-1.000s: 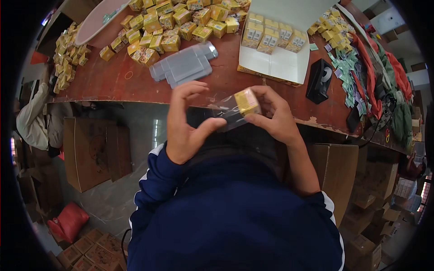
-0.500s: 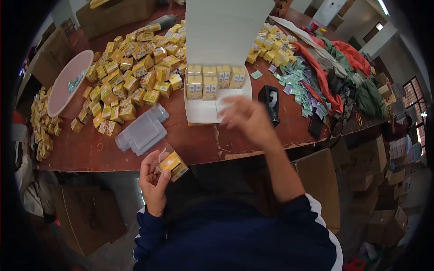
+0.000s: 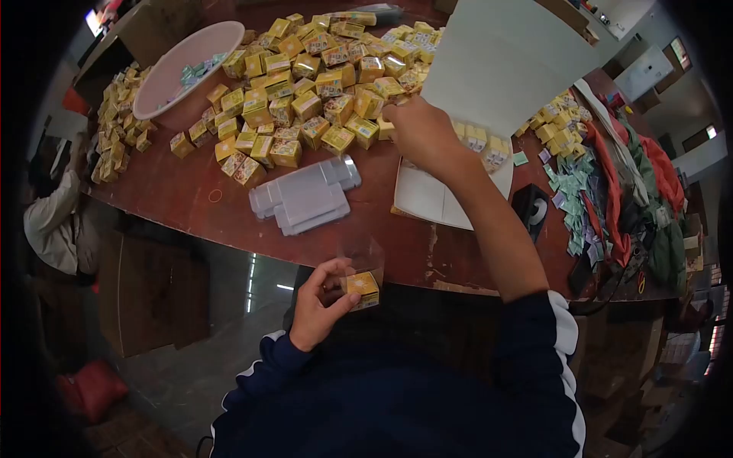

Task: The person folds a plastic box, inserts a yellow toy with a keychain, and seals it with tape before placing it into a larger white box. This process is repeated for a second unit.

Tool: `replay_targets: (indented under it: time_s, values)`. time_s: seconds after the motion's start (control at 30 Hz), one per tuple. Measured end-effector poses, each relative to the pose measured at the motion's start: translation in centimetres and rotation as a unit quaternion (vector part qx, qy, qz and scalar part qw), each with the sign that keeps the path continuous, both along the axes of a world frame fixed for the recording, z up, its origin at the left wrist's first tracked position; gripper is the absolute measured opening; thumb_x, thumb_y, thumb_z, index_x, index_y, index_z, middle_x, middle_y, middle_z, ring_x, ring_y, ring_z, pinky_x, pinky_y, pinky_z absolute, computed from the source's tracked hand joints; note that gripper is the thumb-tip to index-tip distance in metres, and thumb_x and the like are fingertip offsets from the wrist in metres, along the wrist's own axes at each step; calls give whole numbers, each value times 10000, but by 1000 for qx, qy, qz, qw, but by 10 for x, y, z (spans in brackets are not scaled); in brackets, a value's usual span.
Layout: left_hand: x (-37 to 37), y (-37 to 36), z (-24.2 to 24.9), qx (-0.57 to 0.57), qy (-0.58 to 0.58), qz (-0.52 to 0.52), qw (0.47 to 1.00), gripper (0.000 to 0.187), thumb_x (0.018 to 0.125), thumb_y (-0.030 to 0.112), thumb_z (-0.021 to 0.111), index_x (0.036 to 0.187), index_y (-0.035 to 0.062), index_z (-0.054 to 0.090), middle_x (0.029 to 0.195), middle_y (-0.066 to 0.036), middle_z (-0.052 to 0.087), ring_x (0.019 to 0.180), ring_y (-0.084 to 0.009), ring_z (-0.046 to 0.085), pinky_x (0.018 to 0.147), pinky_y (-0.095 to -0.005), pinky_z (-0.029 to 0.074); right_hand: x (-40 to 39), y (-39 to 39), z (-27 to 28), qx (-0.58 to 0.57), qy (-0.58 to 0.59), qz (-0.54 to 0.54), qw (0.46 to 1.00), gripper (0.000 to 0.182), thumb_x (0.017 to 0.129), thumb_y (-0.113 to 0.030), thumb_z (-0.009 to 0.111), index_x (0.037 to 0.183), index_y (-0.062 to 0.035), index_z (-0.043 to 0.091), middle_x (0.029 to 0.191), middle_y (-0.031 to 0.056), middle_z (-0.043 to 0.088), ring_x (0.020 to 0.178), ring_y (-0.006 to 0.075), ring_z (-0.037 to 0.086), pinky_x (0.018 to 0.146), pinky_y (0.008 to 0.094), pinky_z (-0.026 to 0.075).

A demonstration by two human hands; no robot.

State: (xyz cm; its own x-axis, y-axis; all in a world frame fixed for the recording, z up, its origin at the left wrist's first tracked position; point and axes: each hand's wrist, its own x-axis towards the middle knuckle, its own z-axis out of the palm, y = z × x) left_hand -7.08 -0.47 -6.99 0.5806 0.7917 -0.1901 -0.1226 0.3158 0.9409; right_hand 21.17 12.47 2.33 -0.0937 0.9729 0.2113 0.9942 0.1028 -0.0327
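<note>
My left hand (image 3: 321,301) is closed around a small yellow box (image 3: 362,285) in front of the table edge. Clear plastic stands up from the box, like an open sleeve or case. My right hand (image 3: 420,130) reaches over the near right side of the pile of yellow boxes (image 3: 305,107), touching or almost touching it. Its fingers point down and are mostly hidden, so I cannot see whether they grip a box. Beneath my right forearm lies an open white carton (image 3: 427,195), its tall lid (image 3: 504,61) raised, with several packed boxes (image 3: 477,137) partly covered.
Clear flat plastic cases (image 3: 309,198) lie on the red table (image 3: 206,210) left of the carton. A pink basin (image 3: 187,69) holds small sachets. To the right are a black tape dispenser (image 3: 528,214), scattered green and purple sachets (image 3: 576,191) and heaped cloth (image 3: 649,183).
My right hand has moved from the carton's front, leftward and away from me, to the pile of boxes. My left hand still holds its box. The camera view has turned left.
</note>
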Motion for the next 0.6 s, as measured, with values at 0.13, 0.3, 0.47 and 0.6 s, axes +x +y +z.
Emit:
replay_targets:
  time_s: [0.13, 0.3, 0.47, 0.6]
  values:
    - [-11, 1, 7, 11, -6, 9, 1000, 550, 868, 43, 730, 1348, -1, 465, 1227, -101, 580, 1137, -173, 597, 948, -306, 512, 2, 55, -35, -94, -136, -17, 986, 245, 781, -114, 701, 1011, -36, 669, 991, 140, 702, 1056, 336, 630, 826, 471, 524]
    - [-25, 2, -1, 15, -3, 35, 999, 567, 867, 59, 735, 1358, -5, 460, 1232, -115, 572, 1129, -176, 597, 948, -309, 514, 11, 63, -44, -87, -174, -9, 981, 355, 728, -178, 769, 1037, -61, 639, 1052, 117, 682, 1103, 328, 608, 876, 459, 510]
    - [-29, 4, 5, 22, -15, 53, 998, 568, 867, 60, 733, 1360, -8, 458, 1247, -124, 559, 1123, -176, 594, 946, -305, 518, 7, 26, 4, 61, -8, 9, 998, 403, 753, -205, 781, 1104, -71, 636, 1003, 98, 703, 978, 266, 648, 818, 384, 517]
    - [-31, 4, 9, 31, -26, 52, 998, 572, 867, 48, 728, 1365, -13, 453, 1252, -129, 552, 1134, -178, 588, 945, -308, 526, -6, -21, 43, -23, 237, 4, 971, 474, 781, -255, 806, 1188, -81, 636, 947, 57, 659, 898, 201, 615, 797, 348, 509]
